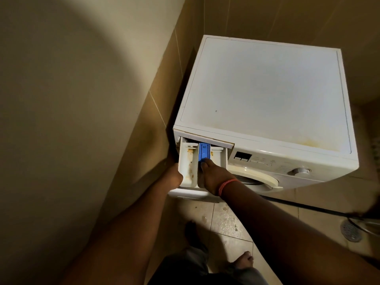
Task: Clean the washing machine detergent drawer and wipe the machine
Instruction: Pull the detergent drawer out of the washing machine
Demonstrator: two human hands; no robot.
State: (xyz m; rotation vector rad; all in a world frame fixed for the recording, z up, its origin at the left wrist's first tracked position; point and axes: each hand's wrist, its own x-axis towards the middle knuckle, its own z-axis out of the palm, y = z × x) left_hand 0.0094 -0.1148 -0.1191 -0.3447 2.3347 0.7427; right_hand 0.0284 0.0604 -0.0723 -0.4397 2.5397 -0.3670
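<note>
Right hand fingers pressing blue insert, left hand gripping detergent drawer — lettering unreadable

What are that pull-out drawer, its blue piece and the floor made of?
Detergent drawer: looks like white moulded plastic, matte, with rusty-brown stains. Blue insert: apparently plastic too, smooth, with a slight sheen. Floor: seemingly glazed ceramic tile, beige, with straight grout lines and dull reflections, though stone-look tile can't be ruled out.

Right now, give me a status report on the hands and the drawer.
Left hand grips drawer side. Right hand in drawer, fingertip on blue insert. Drawer pulled out, rusty stains inside. Nothing in the way.
</note>
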